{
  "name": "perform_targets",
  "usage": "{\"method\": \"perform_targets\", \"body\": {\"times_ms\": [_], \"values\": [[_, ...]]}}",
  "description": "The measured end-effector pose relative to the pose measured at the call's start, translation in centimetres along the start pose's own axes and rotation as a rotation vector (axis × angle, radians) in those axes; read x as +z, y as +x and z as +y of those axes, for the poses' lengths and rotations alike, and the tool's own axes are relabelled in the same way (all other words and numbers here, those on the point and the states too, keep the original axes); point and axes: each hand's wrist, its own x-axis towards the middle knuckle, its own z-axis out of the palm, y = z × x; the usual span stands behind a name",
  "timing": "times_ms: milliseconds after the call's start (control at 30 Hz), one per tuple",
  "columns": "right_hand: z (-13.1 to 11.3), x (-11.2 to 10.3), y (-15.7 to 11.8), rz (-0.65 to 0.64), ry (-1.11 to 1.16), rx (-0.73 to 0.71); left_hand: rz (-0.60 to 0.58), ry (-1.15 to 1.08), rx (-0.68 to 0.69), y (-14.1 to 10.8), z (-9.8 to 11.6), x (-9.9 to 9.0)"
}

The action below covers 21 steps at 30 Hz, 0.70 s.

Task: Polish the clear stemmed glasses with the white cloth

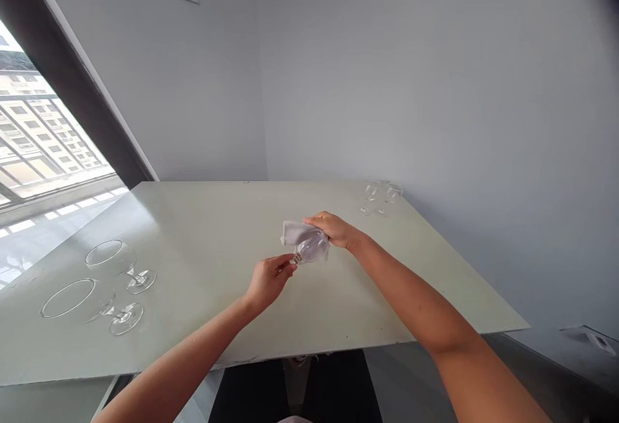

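- My left hand (pixel 268 283) is almost closed, its fingertips (pixel 293 259) pinching the stem of a wine glass (pixel 309 249), a grip that appears to steady the glass from below the bowl.
- My right hand (pixel 333 229) curves over a pale cloth (pixel 293 233) wrapped around the bowl, so the cloth, not my palm, seems to take the contact.
- The held glass sits tilted, lifted above the middle of the pale surface (pixel 203 229).
- 2 more wine glasses (pixel 110 258) lie on their sides near the left edge, apparently set well away from my hands.
- A small group of glasses (pixel 381 197) sits at the far right corner, too faint to count.
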Motion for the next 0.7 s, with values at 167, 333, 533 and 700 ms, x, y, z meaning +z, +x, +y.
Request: {"method": "perform_targets", "body": {"times_ms": [167, 333, 533, 700], "values": [[3.2, 1.8, 1.2, 0.446, 0.753, -0.03, 0.03, -0.286, -0.099, 0.6, -0.5, 1.2], [4.0, 3.9, 0.4, 0.65, 1.035, -0.159, 0.097, -0.394, -0.072, 0.9, 0.5, 2.8], [4.1, 6.6, -1.3, 0.663, 0.753, -0.407, 0.25, -0.224, -0.021, 2.7, 0.8, 3.9], [4.2, 8.8, -1.4, 0.746, 0.418, -0.468, 0.387, 0.125, 0.189, 4.1, -0.7, 4.5]]}}
